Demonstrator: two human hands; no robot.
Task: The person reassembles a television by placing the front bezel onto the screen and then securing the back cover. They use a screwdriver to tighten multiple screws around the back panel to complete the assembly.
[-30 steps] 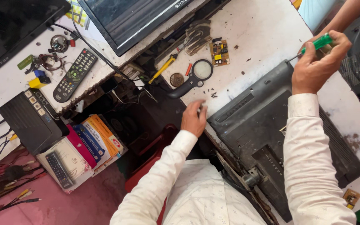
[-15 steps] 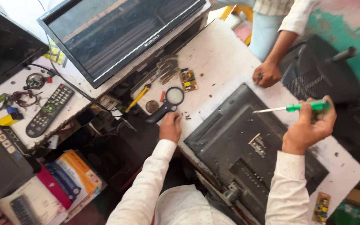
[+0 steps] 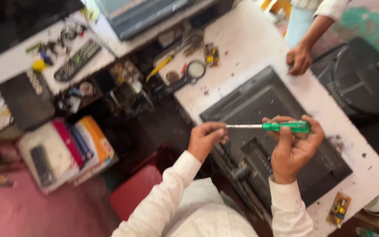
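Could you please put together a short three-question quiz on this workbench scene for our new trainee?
1. True or false: the right hand grips the green-handled screwdriver by its handle.
2. What touches the screwdriver's metal tip? A) the left hand B) the magnifying glass C) the remote control
3. Fill in: both hands are held over the dark grey ____ of the monitor lying face down on the white table.

Key
1. True.
2. A: the left hand's fingers pinch the shaft end.
3. Back cover. Another person's hand rests on the table beyond it.
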